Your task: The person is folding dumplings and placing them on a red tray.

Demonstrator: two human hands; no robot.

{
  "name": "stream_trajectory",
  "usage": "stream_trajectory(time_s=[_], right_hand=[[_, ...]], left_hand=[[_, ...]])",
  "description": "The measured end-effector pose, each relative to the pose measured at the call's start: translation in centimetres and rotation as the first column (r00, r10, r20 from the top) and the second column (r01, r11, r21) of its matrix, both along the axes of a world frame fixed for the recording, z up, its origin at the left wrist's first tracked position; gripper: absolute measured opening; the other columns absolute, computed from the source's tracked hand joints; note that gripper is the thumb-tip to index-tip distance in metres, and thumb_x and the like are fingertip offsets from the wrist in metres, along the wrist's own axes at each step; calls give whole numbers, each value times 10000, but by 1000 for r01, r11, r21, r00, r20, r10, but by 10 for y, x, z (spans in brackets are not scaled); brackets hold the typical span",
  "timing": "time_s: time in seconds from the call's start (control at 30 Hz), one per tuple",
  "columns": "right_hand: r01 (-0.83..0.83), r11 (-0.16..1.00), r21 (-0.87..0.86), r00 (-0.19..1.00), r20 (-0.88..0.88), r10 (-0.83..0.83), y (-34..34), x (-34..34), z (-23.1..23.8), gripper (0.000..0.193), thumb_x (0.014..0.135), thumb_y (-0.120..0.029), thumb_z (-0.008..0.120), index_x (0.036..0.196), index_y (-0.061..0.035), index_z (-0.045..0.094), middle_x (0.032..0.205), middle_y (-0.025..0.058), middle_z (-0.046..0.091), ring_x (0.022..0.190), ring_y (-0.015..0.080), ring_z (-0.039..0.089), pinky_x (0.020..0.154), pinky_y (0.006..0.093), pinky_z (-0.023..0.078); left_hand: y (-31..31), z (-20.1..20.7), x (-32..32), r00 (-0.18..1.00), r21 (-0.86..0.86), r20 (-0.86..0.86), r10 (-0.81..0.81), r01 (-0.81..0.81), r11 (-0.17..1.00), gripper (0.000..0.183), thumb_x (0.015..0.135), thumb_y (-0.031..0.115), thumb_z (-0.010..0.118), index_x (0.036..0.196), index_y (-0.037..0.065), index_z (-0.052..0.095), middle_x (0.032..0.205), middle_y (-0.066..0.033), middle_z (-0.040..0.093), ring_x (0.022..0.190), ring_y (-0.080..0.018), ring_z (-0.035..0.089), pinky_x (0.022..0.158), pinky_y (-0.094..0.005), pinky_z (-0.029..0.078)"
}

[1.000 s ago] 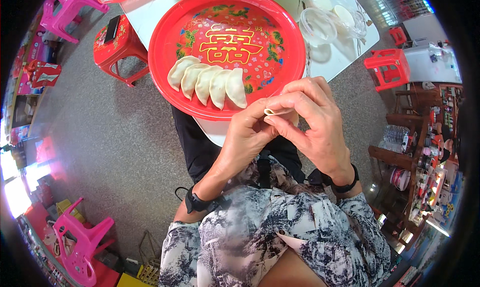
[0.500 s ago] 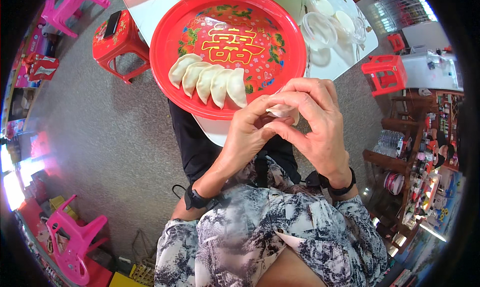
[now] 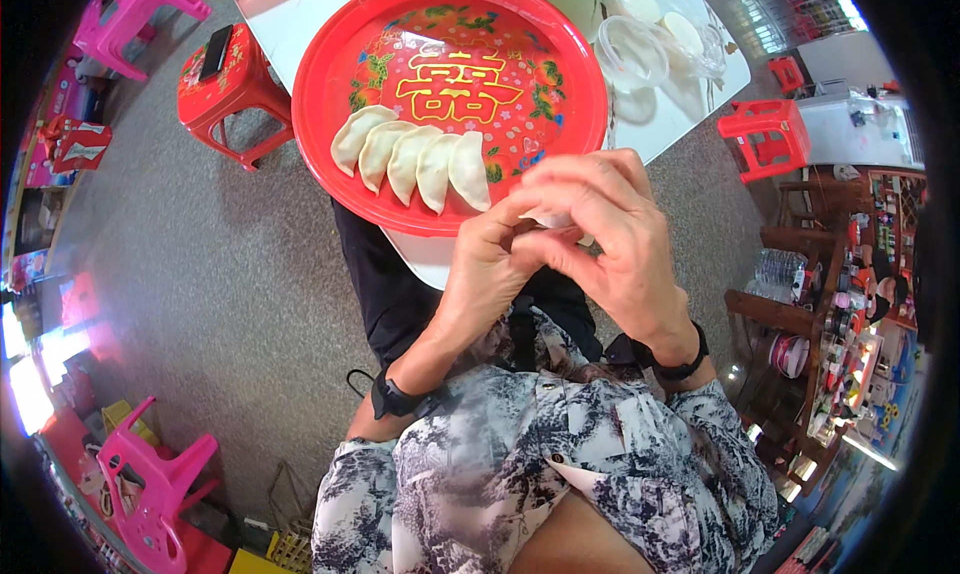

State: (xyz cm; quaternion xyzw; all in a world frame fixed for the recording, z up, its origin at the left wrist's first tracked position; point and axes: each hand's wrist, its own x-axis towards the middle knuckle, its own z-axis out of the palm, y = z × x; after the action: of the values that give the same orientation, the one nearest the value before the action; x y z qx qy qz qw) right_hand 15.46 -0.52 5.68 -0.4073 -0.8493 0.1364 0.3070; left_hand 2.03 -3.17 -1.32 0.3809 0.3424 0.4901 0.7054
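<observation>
Between my two hands is a pale dumpling point(image 3: 552, 220), mostly covered by fingers. My left hand point(image 3: 492, 244) is closed on its left side. From the right, my right hand point(image 3: 615, 236) pinches its edge, thumb and fingers meeting near the left fingertips. Just beyond them lies a round red tray point(image 3: 318, 164) with a yellow character and painted flowers on its base. A row of several folded dumplings point(image 3: 405, 164) lies along the tray's near left part, overlapping side by side.
The tray stands on a white table point(image 3: 690, 124). Clear plastic tubs point(image 3: 632, 54) and a bag with round white wrappers point(image 3: 683, 34) are at its right. A red stool point(image 3: 230, 89) with a phone point(image 3: 216, 54) stands left. Pink stools point(image 3: 160, 474) and another red stool point(image 3: 765, 139) are farther off.
My right hand's fingers have closed in toward my left hand over the dumpling, so less of it shows. The row on the tray is the same; the whole view has shifted slightly.
</observation>
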Motion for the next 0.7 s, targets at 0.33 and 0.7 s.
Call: stream_trajectory(time_s=[0.33,0.7], right_hand=[[30,1000,-8,996,-81,-31,1,8,-6,250,663,-49,753,894,-98,670,918,34,579,858,238,540,741,343,456],[53,999,2,993,-107,-53,0,9,2,226,698,-92,754,914,-96,688,958,37,600,879,216,536,788,331,442]], left_hand=[[0,-7,2,994,16,105,-10,8,1000,457,889,103,656,1307,6,498,1121,-39,603,1012,-99,567,873,-253,474],[2,-7,3,985,81,172,-23,9,997,470,884,50,645,1325,14,490,1150,-47,606,1034,-123,576,914,-272,470]])
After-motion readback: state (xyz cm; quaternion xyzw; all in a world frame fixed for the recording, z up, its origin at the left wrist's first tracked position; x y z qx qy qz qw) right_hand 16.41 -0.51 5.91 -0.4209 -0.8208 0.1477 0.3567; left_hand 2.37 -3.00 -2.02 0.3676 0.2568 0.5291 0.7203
